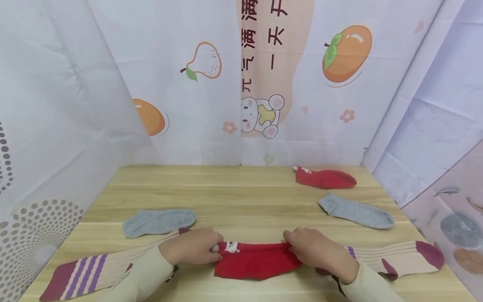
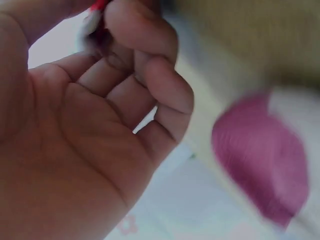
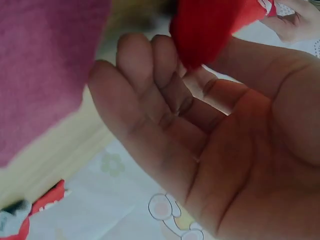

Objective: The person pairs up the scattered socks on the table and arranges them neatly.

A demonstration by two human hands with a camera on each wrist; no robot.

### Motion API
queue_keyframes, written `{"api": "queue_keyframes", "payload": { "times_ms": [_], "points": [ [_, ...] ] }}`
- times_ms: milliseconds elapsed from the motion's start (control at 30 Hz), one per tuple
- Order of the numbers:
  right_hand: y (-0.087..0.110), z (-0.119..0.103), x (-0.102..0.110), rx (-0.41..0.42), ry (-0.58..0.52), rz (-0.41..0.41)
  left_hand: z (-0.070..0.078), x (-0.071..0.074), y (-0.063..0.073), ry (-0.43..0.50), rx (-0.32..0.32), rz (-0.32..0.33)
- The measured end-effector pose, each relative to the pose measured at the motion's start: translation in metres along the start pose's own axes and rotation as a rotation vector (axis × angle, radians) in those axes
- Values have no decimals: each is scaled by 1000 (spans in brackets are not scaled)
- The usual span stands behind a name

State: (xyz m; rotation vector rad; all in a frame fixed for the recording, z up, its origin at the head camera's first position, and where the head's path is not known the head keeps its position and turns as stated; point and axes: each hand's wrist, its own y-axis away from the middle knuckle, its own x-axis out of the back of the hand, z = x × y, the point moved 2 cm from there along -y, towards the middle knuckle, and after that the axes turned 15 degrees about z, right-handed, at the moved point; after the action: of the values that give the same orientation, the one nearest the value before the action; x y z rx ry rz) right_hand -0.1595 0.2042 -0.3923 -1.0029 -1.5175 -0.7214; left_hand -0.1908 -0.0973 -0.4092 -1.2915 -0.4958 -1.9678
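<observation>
A red sock (image 1: 258, 261) with a white animal motif at its cuff stretches between the two hands, low in the middle of the head view. My left hand (image 1: 196, 246) pinches its cuff end; in the left wrist view only a scrap of red shows at the fingertips. At the other end my right hand (image 1: 318, 250) grips the sock between thumb and fingers, and the red cloth (image 3: 205, 30) hangs there in the right wrist view. Whether the sock touches the table, I cannot tell.
On the wooden table (image 1: 241, 201) lie a second red sock (image 1: 326, 178) at the back right, a grey sock (image 1: 160, 222) at left and another grey sock (image 1: 356, 211) at right. Cream socks with maroon ends, one left (image 1: 94, 272), one right (image 1: 403, 258), lie partly under the forearms.
</observation>
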Motion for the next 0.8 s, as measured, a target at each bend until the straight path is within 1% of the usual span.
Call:
{"api": "queue_keyframes", "payload": {
  "times_ms": [133, 233, 300, 367, 500, 567, 600, 700, 800],
  "points": [
    [2, 6, 11, 6, -31, 49, 1, 11, 2, -30, 18, 61],
    [4, 13, 21, 48, -46, 108, 4, 17, 0, -23, 22, 93],
    [4, 18, 26, 76, -39, 151, 6, 19, -2, -26, 5, 107],
    [5, 26, 29, 80, -37, 176, 9, 18, -9, -42, -19, 111],
    [6, 42, 34, 54, -21, 224, 17, 14, -25, -51, -59, 103],
    [4, 52, 36, 44, -20, 241, 21, 14, -35, -51, -78, 98],
    [4, 58, 37, 43, -13, 254, 23, 14, -41, -46, -98, 100],
    [0, 74, 43, 35, -5, 297, 29, 17, -60, -45, -147, 108],
    [-5, 90, 49, 23, -4, 340, 32, 18, -84, -81, -216, 135]
  ]
}}
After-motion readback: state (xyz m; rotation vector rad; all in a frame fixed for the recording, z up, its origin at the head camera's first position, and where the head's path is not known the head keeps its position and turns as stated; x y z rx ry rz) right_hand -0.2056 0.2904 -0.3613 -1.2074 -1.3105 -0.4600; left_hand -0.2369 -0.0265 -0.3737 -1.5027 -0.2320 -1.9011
